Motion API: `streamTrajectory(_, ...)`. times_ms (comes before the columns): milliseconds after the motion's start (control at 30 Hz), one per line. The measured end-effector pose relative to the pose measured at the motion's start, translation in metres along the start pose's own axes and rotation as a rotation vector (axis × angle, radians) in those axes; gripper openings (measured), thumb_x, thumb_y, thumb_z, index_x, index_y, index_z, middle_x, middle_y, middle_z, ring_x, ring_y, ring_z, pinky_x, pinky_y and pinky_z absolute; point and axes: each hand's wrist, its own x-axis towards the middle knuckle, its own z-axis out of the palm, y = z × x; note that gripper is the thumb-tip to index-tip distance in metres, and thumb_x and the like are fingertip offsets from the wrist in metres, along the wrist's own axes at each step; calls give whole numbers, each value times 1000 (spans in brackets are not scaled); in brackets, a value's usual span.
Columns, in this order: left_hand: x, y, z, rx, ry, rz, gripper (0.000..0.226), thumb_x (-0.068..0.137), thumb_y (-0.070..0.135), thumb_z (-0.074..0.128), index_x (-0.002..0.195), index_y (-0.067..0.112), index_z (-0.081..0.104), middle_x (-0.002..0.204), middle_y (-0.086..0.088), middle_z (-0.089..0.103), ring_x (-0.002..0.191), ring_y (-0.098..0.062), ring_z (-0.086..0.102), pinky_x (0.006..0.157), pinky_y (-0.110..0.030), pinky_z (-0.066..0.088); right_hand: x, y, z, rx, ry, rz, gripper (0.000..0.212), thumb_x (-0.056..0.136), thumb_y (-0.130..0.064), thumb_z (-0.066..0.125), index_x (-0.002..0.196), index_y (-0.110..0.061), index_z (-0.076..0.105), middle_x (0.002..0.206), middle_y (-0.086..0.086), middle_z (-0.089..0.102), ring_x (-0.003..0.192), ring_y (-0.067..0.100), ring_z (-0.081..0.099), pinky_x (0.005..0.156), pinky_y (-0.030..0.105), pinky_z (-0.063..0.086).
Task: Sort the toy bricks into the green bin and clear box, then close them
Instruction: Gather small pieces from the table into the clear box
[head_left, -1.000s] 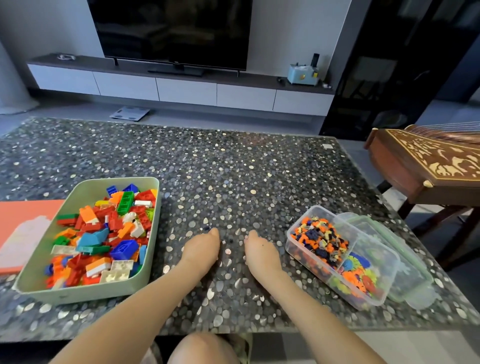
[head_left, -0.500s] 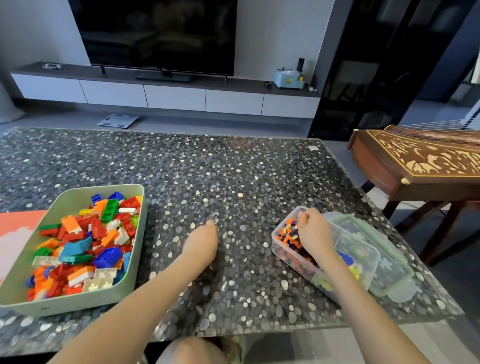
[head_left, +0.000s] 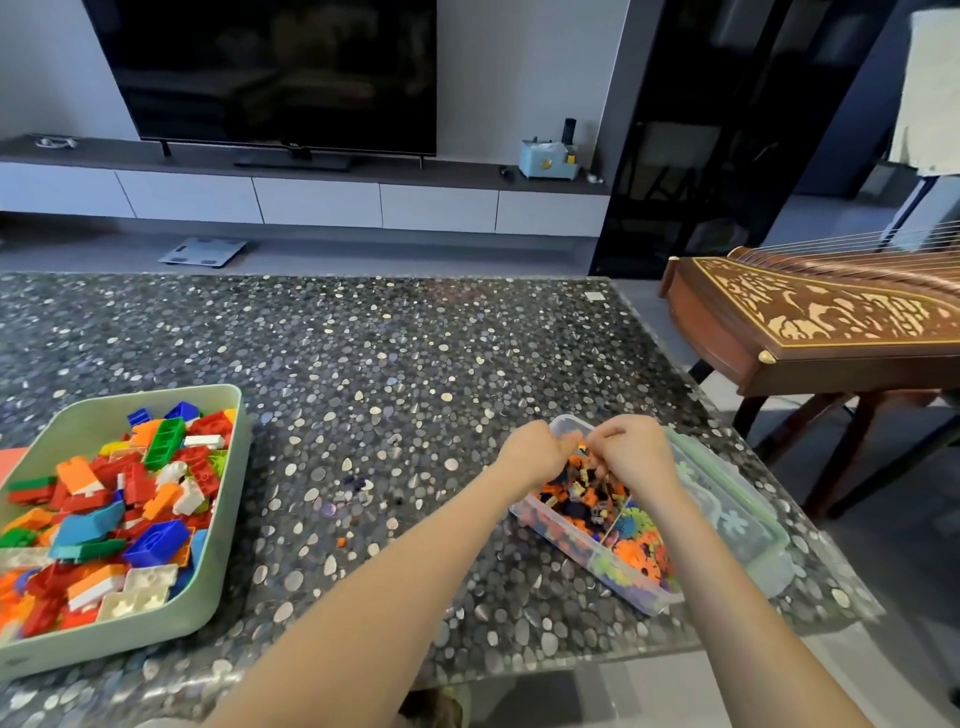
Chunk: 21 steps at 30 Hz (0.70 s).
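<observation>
Open desk (head_left: 395, 353) is stretching beyond and to the left of the left hand (head_left: 535, 457) and right hand (head_left: 636, 457), which are crowding together over the far end of the clear box (head_left: 566, 426). A few stray pieces (head_left: 358, 486) are dotting the surface just left of them. The box's lid (head_left: 737, 514) is lying against its right side, filling the strip toward the desk edge. The green bin (head_left: 232, 499) is walling off the far left, while a wooden stringed instrument (head_left: 810, 322) is standing beyond the right edge.
</observation>
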Motion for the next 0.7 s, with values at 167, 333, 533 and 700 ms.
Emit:
streamTrajectory(167, 6, -6, 1, -126, -46, -20, 15, 94, 5, 47, 81, 6, 55, 83, -17, 61, 75, -26, 60, 81, -43, 55, 2, -2, 2, 141, 26, 86, 24, 91, -2, 45, 79, -3, 65, 62, 12, 64, 50, 21, 57, 44, 25, 46)
streamTrajectory(333, -2, -22, -16, -162, 115, 18, 21, 91, 3, 50, 81, 0, 68, 70, -5, 64, 44, -1, 56, 50, -17, 51, 4, -9, 9, 419, -4, 180, 22, 98, -2, 40, 92, 0, 61, 70, 15, 61, 55, 20, 56, 44, 22, 47)
streamTrajectory(533, -15, -64, -43, -57, 336, -20, 18, 91, 11, 52, 86, 7, 69, 76, 1, 65, 69, -13, 60, 71, -29, 54, -10, -14, 8, 253, 34, 1, 22, 88, 0, 53, 72, -2, 67, 67, 13, 61, 55, 17, 52, 52, 29, 45)
streamTrajectory(700, -38, -139, -61, 251, 613, -153, 23, 94, 16, 47, 110, 12, 62, 111, -9, 57, 97, -25, 56, 81, -29, 42, -37, -43, 63, 48, -167, -293, 26, 93, -16, 52, 81, 1, 67, 73, 17, 67, 58, 17, 58, 62, 34, 48)
